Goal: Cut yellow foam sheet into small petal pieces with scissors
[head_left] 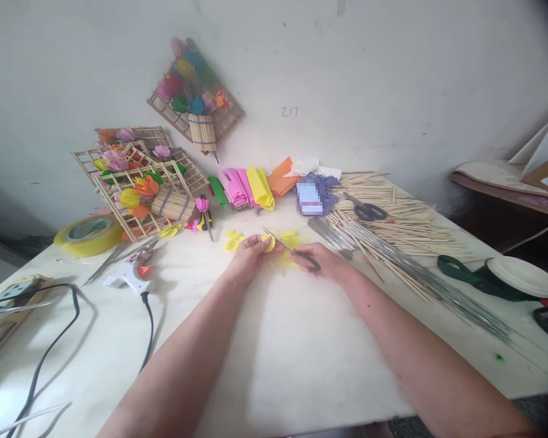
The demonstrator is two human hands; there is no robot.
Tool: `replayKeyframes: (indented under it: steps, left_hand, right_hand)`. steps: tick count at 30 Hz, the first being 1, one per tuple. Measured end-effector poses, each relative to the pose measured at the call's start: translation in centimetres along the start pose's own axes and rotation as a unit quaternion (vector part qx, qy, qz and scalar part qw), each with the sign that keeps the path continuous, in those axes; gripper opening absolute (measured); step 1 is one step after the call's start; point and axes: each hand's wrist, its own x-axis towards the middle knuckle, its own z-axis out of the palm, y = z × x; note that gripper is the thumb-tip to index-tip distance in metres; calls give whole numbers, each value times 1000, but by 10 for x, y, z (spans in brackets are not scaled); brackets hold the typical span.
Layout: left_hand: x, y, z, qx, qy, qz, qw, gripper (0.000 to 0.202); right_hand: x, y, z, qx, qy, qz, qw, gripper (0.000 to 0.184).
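Between the fingers of my left hand (251, 252) is a small piece of yellow crepe paper (269, 243). My right hand (322, 260) grips a pair of scissors (309, 260) by the dark handles, its blades pointing left and lying against the yellow paper. Cut yellow petals (232, 239) lie on the table just left of my left hand. Under and behind the scissors are more yellow scraps (287, 235). Rolls of pink crepe paper (232, 186) and yellow crepe paper (259, 187) rest farther back.
Left stand stick lattices with paper flowers (137, 182), a tape roll (89, 235), a white glue gun (130, 274) and a power strip (9, 316). Right lie wooden sticks (406, 237), metal wires (420, 283), other scissors (368, 210) and green tape (461, 274). A flower lattice (202, 131) hangs on the wall.
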Motion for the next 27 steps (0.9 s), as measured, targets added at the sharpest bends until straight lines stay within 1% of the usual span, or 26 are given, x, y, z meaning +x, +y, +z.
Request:
replayKeyframes:
  steps: [7,11,15,20,27]
  left_hand:
    - [-1,0,0,21,-11,5,1000,23]
    - [0,-1,0,17,-5,2,1000,24]
    - [0,-1,0,12,-6,3,1000,24]
    - [-1,0,0,13,-21,11,1000,22]
    - [-1,0,-1,7,-17,9,1000,21]
  right_hand:
    - [1,2,0,10,5,4,1000,35]
    - [1,2,1,7,8,-1,1000,36]
    - [1,2,1,-1,9,-8,1000,34]
    - [1,0,1,-1,10,0,1000,32]
    - [2,1,-2,-13,8,-18,1000,32]
